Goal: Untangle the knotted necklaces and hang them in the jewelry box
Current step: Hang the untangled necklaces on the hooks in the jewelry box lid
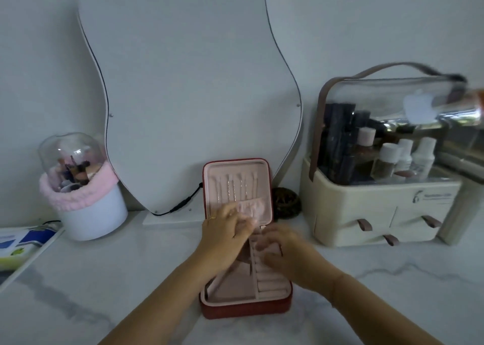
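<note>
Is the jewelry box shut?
No: the jewelry box is open, with its lid standing upright behind the exposed pink tray.

Dim, soft light; hands (251, 240) motion-blurred; glare on organizer lid (419, 109); edges warped.

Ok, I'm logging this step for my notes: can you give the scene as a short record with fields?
box: red jewelry box with pink lining, open on the white marble table, lid upright
necklaces: thin chains hanging inside the lid
left hand: at the lid's pink gathered pocket
right hand: over the tray's ring rolls
grip: blurred, cannot tell
</note>
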Demonstrator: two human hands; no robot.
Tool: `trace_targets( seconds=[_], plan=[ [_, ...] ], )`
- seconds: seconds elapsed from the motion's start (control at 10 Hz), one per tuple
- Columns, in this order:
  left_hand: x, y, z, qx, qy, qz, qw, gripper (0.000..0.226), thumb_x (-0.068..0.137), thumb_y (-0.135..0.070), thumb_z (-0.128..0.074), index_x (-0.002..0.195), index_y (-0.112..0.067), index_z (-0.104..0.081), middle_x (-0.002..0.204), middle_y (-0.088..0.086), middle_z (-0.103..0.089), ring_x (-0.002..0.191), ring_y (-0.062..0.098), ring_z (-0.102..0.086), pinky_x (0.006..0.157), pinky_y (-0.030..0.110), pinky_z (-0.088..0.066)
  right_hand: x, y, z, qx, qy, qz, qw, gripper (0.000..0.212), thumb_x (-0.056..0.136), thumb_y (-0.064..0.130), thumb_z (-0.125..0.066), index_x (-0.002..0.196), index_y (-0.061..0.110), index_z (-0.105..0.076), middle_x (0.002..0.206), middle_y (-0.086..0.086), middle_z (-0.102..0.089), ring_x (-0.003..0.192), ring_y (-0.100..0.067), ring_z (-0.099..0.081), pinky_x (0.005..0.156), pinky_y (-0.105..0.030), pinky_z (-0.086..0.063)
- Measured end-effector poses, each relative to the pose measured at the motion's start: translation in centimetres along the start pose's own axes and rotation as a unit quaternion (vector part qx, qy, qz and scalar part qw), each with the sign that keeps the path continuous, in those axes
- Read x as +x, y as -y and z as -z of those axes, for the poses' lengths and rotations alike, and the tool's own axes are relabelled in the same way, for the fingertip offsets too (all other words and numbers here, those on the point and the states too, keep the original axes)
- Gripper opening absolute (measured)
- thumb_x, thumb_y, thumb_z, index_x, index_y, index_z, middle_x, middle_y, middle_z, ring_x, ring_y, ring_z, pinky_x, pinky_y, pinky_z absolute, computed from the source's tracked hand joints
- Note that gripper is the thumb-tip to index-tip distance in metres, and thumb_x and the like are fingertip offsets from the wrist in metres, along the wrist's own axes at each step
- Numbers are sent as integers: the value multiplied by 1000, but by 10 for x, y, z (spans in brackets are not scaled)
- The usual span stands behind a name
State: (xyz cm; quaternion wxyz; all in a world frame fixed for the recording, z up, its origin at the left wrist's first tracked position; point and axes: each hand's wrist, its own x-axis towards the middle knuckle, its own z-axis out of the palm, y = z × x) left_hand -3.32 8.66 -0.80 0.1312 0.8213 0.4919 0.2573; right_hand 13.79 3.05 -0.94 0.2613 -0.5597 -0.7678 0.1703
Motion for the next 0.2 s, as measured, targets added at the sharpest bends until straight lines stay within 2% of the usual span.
trace_targets(
  seconds=[0.1,0.2],
  plan=[
    [-30,1,-4,58,-5,-12,998,59,85,-71,-18,119,-42,-56,136,-21,-35,133,5,-27,105,31,-21,-8,-7,-6,-5,13,28,1000,35,87,21,-60,122,23,-59,136,12,-37,123,-1,-34,93,5,-16],
    [-61,4,0,6,-57,-19,998,36,84,-68,-30,97,-47,-56,113,-27,-49,99,-3,-54,79,17,-42,-19,-3,-1,12,-17,35,999,43,81,50,-62,122,51,-49,138,33,-22,125,15,-23,110,-11,-20]
  ],
)
